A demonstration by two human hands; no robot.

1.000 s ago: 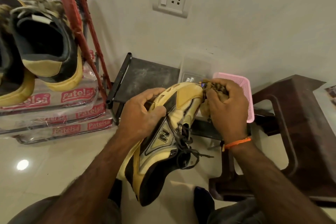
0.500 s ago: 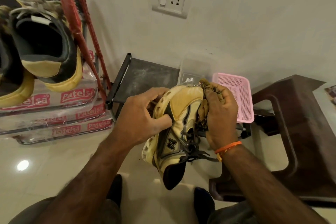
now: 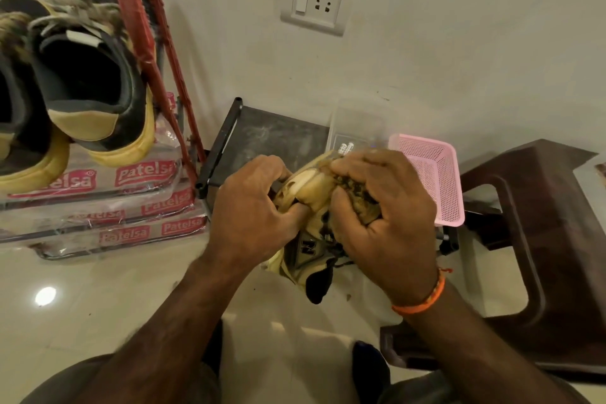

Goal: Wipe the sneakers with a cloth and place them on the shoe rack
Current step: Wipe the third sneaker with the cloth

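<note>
- Two sneakers [image 3: 88,82] are already sitting on the shoe rack [image 3: 154,52] at its right end, heels outward
- One more sneaker [image 3: 308,223] is being held in mid-air above the floor, in front of the dark low table [image 3: 278,138]
- Left hand [image 3: 252,210] is gripping its sole and side, fingers curled round it
- Right hand [image 3: 383,216] is clenching a bunched cloth [image 3: 354,190] and pressing it against the toe area
- Wiping looks to be underway; racking this sneaker is remaining to be done
</note>
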